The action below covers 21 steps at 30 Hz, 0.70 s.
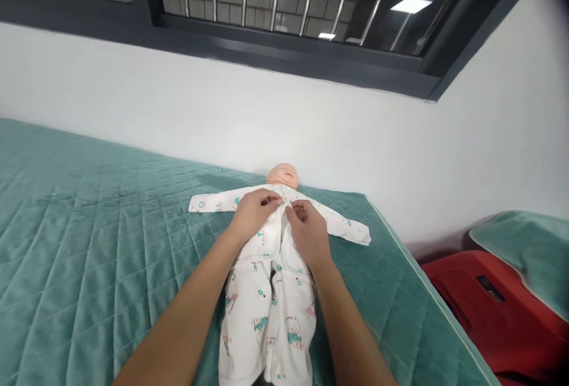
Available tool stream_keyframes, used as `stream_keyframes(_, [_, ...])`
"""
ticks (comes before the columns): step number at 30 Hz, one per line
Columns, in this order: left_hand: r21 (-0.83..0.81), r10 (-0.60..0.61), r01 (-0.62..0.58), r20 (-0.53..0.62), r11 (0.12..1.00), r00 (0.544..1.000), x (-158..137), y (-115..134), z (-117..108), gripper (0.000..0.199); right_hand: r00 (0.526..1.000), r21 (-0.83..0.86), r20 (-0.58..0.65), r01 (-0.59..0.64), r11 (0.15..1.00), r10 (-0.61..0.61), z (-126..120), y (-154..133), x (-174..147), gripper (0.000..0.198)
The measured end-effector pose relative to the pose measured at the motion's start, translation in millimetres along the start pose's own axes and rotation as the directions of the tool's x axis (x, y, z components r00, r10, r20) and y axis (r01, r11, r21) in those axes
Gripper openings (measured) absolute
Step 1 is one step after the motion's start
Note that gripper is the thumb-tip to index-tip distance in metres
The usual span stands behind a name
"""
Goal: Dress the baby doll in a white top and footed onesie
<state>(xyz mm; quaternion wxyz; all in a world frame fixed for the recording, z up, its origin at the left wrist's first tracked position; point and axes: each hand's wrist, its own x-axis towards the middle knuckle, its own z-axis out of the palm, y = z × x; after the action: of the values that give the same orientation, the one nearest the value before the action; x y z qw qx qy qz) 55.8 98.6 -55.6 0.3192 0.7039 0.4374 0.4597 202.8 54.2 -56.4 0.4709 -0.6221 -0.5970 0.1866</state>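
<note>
A baby doll lies on its back, dressed in a white printed baby outfit with long sleeves and legs. Both sleeves stretch out to the sides. At the chest, my left hand pinches one edge of the front opening between thumb and fingertips. Close beside it, my right hand pinches the opposite edge, its fingers curled. Below my hands the front opening runs down the middle of the top. Any fastener between the fingertips is too small to make out.
Under the doll spreads a green quilted bedspread. A white wall stands behind it, with a dark-framed barred window above. Past the bed's right edge is a red plastic object, partly covered by green cloth.
</note>
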Motion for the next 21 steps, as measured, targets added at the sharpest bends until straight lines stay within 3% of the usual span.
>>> stream_keyframes(5, [-0.062, -0.091, 0.093, 0.032, 0.994, 0.995, 1, 7, -4, 0.014, 0.993, 0.243, 0.038, -0.114, 0.963, 0.108, -4, 8, 4, 0.023])
stream_keyframes(9, [-0.146, -0.108, 0.117, 0.064, 0.982, 0.992, 5, 16, -1, 0.015, 0.980, 0.319, 0.126, -0.185, 0.930, 0.151, -9, 10, 12, 0.022])
stream_keyframes(13, [-0.117, -0.138, 0.149, 0.101, 0.982, 0.985, 5, 23, 1, 0.014, 0.966, 0.370, 0.172, -0.244, 0.897, 0.192, -11, 9, 14, 0.022])
stream_keyframes(21, [-0.154, -0.151, 0.171, 0.135, 0.973, 0.979, 5, 22, -5, 0.013, 0.983, 0.409, 0.125, -0.172, 0.896, 0.132, -5, 12, 13, 0.024])
